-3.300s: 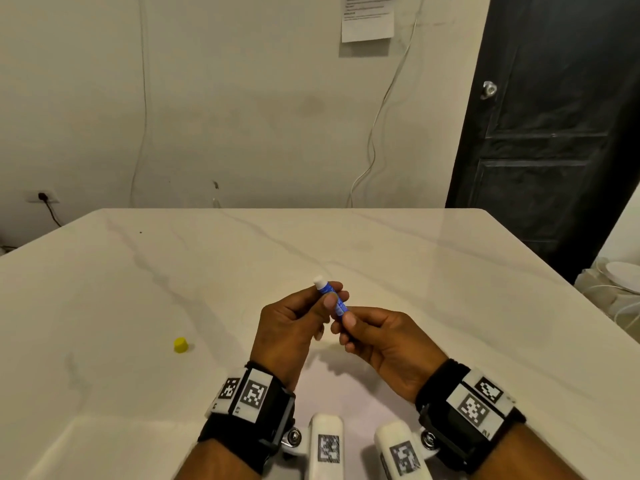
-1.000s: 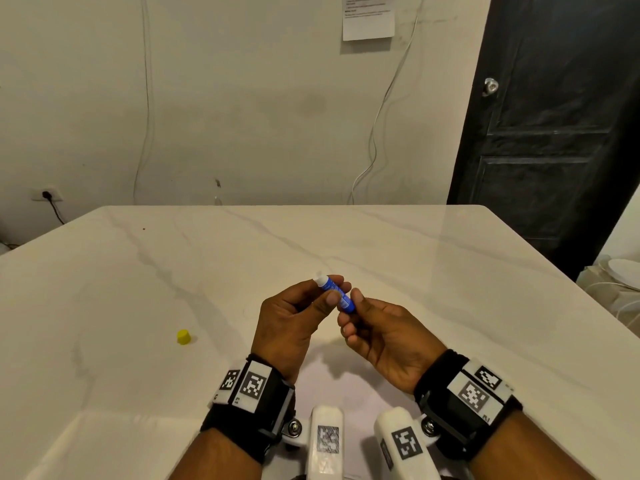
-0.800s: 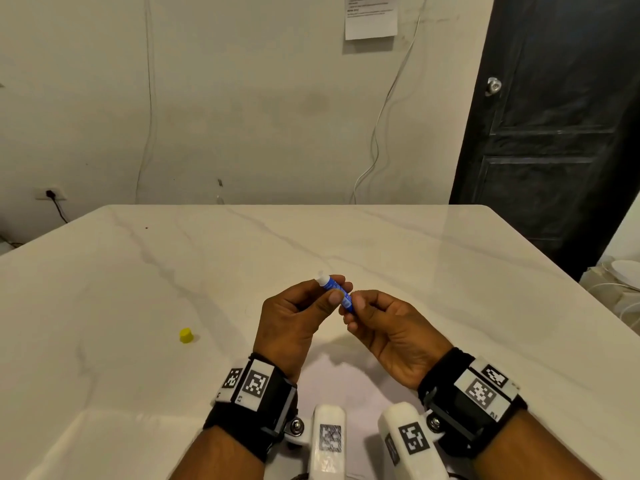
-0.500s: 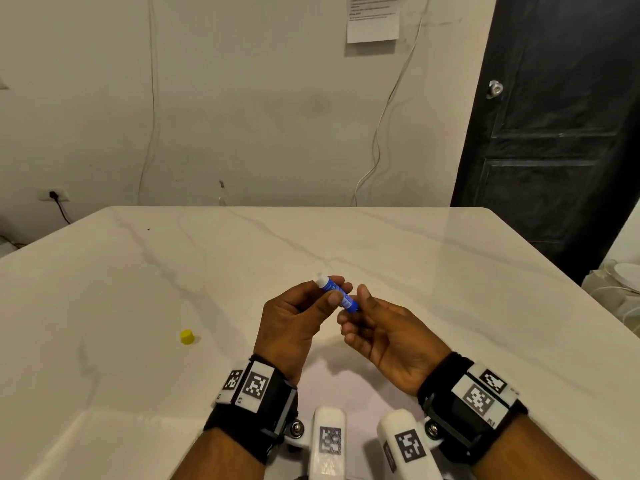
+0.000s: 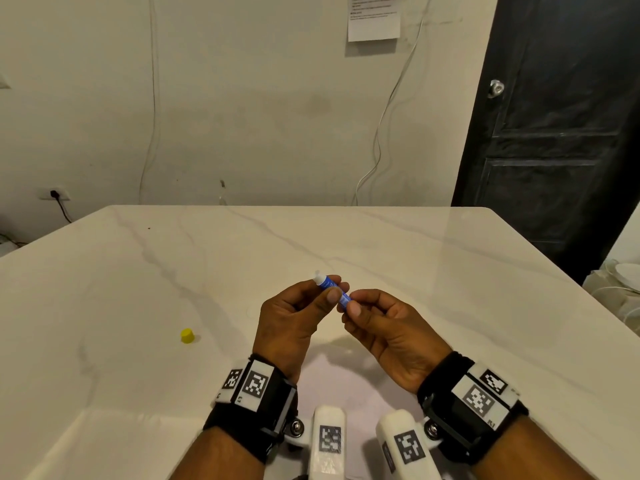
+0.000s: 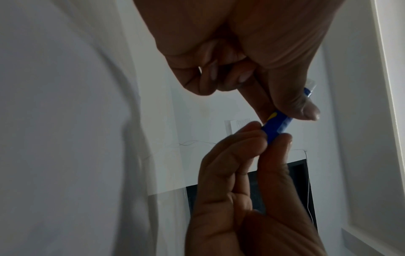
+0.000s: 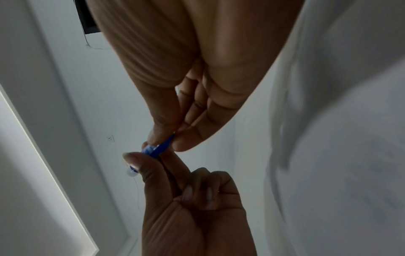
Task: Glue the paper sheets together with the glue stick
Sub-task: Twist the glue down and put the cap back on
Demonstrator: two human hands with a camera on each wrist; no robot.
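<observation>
Glue stick (image 5: 333,289), blue, uncapped: pinched by my left hand (image 5: 291,323) at the upper barrel, my right hand (image 5: 384,330) at its base. Yellow cap (image 5: 187,335): counter (image 5: 450,271), left.

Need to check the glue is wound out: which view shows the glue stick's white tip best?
Head view: the glue stick shows its white tip clear of the left hand. Right wrist shows the tip small beside the thumb; left wrist shows it blurred behind the thumb.
</observation>
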